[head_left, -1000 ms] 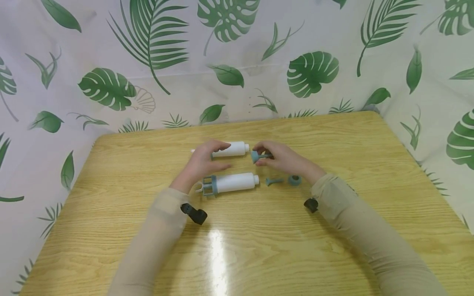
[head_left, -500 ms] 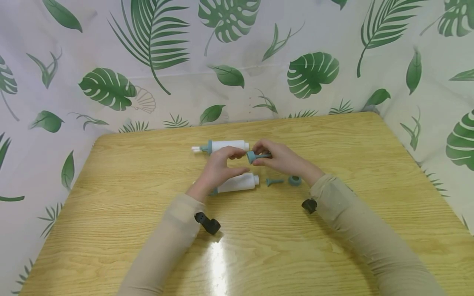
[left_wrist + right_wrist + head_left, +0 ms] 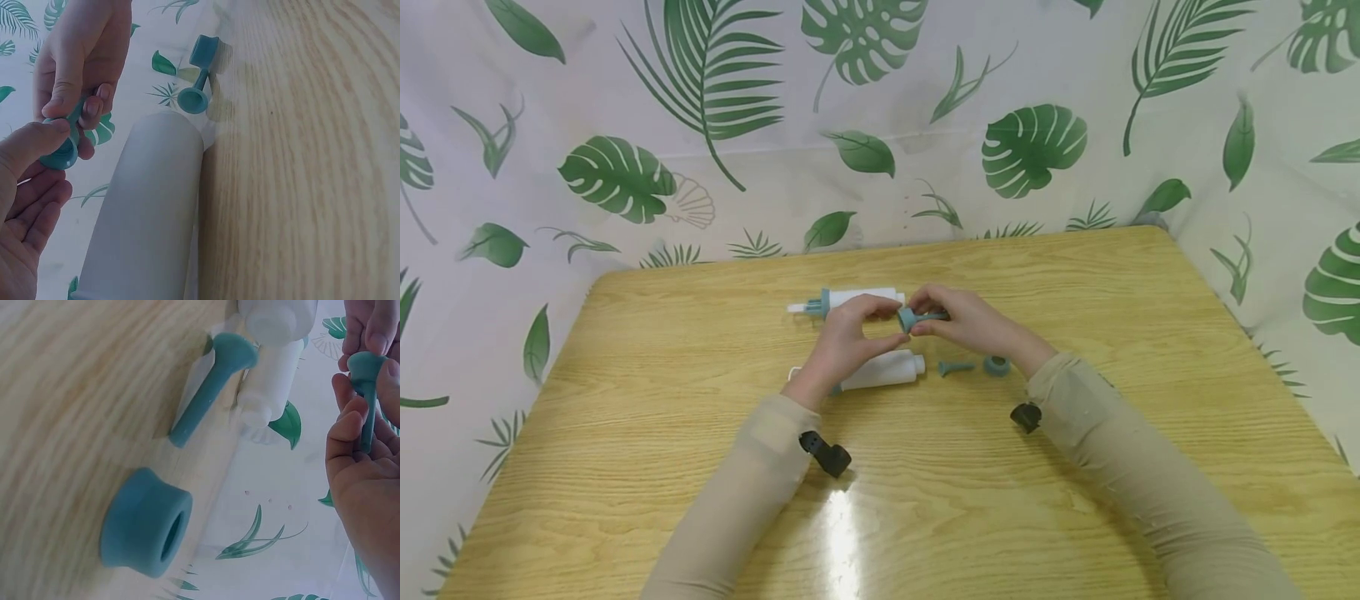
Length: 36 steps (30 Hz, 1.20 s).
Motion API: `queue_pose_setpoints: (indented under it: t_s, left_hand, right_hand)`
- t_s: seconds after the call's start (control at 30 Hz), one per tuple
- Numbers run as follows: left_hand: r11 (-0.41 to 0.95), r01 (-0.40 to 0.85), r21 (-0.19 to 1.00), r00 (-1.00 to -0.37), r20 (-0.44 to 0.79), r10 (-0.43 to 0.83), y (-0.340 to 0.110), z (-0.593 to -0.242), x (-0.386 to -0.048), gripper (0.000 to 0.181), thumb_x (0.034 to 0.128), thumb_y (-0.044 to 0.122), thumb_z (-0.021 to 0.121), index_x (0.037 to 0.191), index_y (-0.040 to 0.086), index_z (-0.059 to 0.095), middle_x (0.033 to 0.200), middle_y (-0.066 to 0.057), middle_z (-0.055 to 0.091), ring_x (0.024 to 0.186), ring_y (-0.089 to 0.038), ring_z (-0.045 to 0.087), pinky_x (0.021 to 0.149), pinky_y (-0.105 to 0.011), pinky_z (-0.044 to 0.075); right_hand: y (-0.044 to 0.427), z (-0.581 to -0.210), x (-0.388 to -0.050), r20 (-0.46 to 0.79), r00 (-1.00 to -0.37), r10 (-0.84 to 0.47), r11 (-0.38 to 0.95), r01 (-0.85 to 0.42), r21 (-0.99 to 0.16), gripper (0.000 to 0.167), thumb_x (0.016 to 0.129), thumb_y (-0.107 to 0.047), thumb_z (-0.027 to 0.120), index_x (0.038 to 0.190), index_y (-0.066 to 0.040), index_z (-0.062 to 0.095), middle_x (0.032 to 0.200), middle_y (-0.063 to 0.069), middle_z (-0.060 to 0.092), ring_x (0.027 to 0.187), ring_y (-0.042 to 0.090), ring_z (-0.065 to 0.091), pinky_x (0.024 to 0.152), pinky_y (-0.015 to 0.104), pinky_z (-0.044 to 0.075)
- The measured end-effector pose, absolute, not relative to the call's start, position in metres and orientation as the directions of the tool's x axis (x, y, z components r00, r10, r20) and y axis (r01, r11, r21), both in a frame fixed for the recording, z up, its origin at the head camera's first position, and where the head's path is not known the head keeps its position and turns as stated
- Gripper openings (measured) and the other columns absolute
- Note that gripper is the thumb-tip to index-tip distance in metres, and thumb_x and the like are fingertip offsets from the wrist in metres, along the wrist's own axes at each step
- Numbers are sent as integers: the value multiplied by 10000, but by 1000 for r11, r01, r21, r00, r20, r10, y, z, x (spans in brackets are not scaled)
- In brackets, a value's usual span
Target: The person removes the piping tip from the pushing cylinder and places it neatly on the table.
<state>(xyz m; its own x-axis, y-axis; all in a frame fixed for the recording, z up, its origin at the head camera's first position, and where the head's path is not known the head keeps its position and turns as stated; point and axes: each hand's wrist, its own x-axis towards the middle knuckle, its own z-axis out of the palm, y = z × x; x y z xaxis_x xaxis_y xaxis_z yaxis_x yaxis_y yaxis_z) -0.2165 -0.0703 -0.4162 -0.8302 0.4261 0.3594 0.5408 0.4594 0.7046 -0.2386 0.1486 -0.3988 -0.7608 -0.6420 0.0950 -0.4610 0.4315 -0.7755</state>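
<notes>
Both hands meet over the table around a teal funnel-shaped piece [image 3: 907, 320] with a thin stem. My right hand [image 3: 966, 321] grips it by the stem, which points back into the curled fingers. At the wide end, my left hand [image 3: 844, 342] pinches the rim, thumb on top and fingers below, as the left wrist view shows. Under the left hand lies a white cylinder [image 3: 883, 370], its left end partly hidden. Behind it rests a second white cylinder [image 3: 857, 296] with a teal framed end and white prongs.
Right of the near cylinder, a smaller teal stemmed piece [image 3: 955, 367] with a flared end lies on the wooden table [image 3: 925, 500]. A teal ring [image 3: 147, 522] sits beside it. A leaf-patterned cloth [image 3: 910, 200] hangs behind the table.
My left hand has moved right from the far cylinder to the funnel-shaped piece and now pinches its rim. The right hand has shifted the piece slightly left.
</notes>
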Motion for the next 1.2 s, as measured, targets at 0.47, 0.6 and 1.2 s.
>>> queue_pose_setpoints:
  t_s: [0.47, 0.6, 1.2]
  left_hand:
    - [469, 503, 726, -852, 328, 407, -78, -413, -221, 388, 808, 106, 773, 1169, 17, 662, 1106, -101, 666, 980, -208, 631, 883, -383, 506]
    - [477, 487, 732, -860, 305, 410, -80, -414, -222, 399, 808, 111, 775, 1179, 22, 659, 1099, -110, 667, 983, -231, 634, 879, -398, 507]
    - [486, 528, 696, -837, 330, 437, -76, -416, -220, 380, 806, 148, 777, 1158, 38, 684, 1084, -85, 682, 925, -188, 644, 814, -347, 533]
  right_hand:
    - [156, -393, -237, 95, -795, -599, 515, -473, -715, 171, 945, -33, 580, 1115, -40, 583, 1054, 65, 627, 897, 188, 584, 777, 356, 485]
    - [157, -391, -236, 116, -803, -584, 521, -480, -705, 131, 942, -46, 591, 1073, -42, 597, 978, 56, 638, 830, 176, 571, 723, 344, 477]
    - [152, -394, -238, 195, -789, -583, 490, -533, -690, 120, 919, -76, 631, 1030, -32, 624, 963, 51, 654, 862, 177, 600, 757, 341, 493]
